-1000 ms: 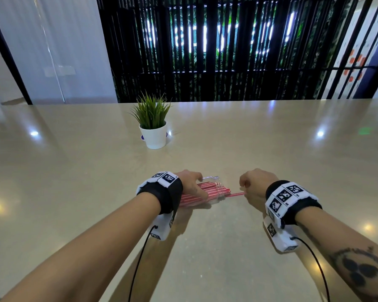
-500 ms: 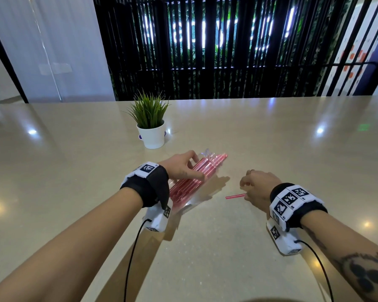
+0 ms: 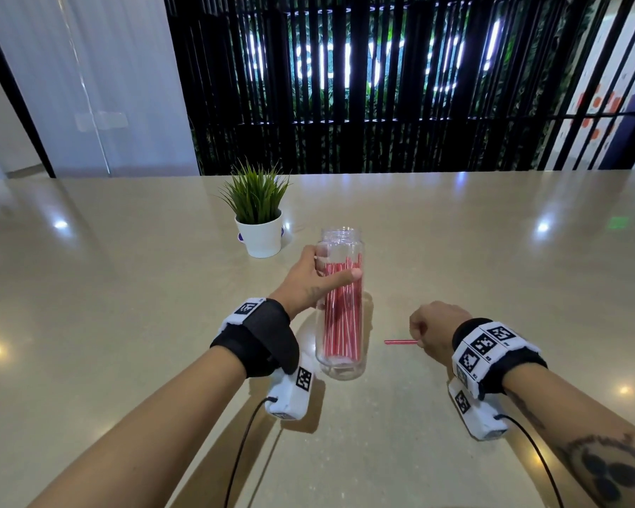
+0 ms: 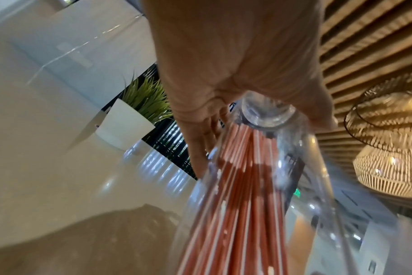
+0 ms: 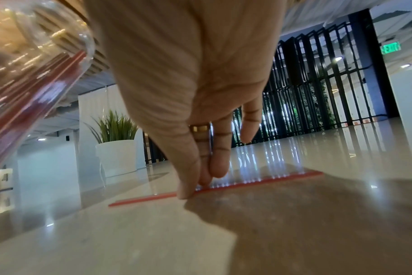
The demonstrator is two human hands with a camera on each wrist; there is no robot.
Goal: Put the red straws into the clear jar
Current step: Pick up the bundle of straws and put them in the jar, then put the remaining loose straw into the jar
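A tall clear jar [image 3: 340, 243] stands upright near the table's middle, with a bundle of red straws [image 3: 343, 317] inside it. My left hand [image 3: 323, 276] grips the jar's upper part, thumb across the front. The left wrist view shows that hand [image 4: 235, 55] round the jar's neck [image 4: 270, 113] above the straws [image 4: 235, 186]. One loose red straw [image 3: 400, 342] lies flat on the table to the jar's right. My right hand [image 3: 420, 337] pinches it against the tabletop; the right wrist view shows the fingertips [image 5: 188, 191] on the straw [image 5: 270, 179].
A small green plant in a white pot [image 3: 259, 236] stands just behind and left of the jar. The beige glossy table [image 3: 125, 306] stretches wide on both sides. A black slatted screen lies beyond its far edge.
The left hand lifted the jar of straws from lying flat, tilted it up, and now holds it upright. The right hand stayed on the single straw, which was left on the table.
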